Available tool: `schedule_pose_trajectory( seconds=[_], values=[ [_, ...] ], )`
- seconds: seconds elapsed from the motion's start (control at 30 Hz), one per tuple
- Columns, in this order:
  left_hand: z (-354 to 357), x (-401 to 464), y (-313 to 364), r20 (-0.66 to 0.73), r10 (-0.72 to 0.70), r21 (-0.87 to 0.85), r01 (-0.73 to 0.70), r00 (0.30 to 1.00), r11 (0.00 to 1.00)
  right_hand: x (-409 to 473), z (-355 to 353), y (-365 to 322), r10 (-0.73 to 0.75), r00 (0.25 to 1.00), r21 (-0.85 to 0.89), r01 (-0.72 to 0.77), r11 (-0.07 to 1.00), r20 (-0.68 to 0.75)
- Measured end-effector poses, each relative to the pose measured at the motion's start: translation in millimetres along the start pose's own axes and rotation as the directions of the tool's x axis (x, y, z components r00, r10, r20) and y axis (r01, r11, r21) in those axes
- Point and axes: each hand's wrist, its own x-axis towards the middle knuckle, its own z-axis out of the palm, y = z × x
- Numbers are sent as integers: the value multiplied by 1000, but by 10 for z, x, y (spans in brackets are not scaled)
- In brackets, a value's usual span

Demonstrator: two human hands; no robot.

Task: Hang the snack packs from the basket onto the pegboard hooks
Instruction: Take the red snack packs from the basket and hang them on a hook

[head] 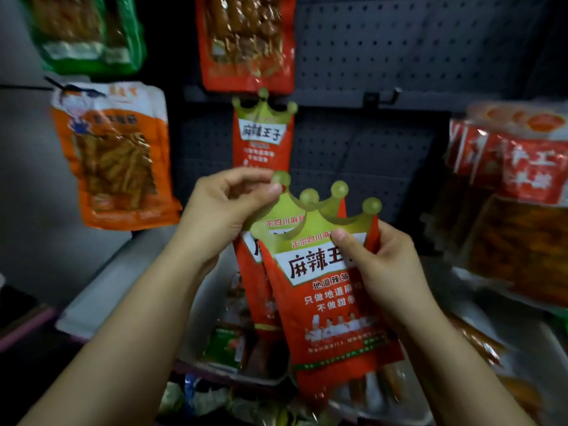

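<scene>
My left hand (pixel 221 207): thumb and fingers pinch crown tip of rear snack pack (pixel 261 290). My right hand (pixel 390 272): grips right edge of front snack pack (pixel 325 302), thumb across its face. Both packs red with green crown tops, overlapping, held upright above basket (pixel 199 302); basket holds more packets. Matching pack (pixel 262 133) hangs on dark pegboard (pixel 384 41) directly behind. Bare hook (pixel 379 96) upper right. Orange packs (pixel 116 158) hang at left.

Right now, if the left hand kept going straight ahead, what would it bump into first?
Probably the crown pack already hanging on the pegboard, just beyond the left hand; depth is hard to judge.
</scene>
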Motion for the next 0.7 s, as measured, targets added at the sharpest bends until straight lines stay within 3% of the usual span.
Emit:
schedule_pose_trajectory(
  seconds=[0.13,0.3,0.4,0.53,0.7],
  values=[
    [-181,263,-9,-62,24,-28,-26,998,999,294,257,-122,-49,998,36,48,998,36],
    [-347,667,7,-171,38,-179,-69,984,981,587,447,-117,45,994,58,-50,997,96],
    [-373,860,45,-176,91,-108,-111,980,988,699,504,-129,18,997,53,-22,998,72],
    [-464,921,91,-255,294,25,-297,921,954,730,579,-234,-125,990,64,121,991,64],
    [-577,879,143,-304,415,37,-425,857,905,755,650,-327,-192,976,62,186,981,100]
  ],
)
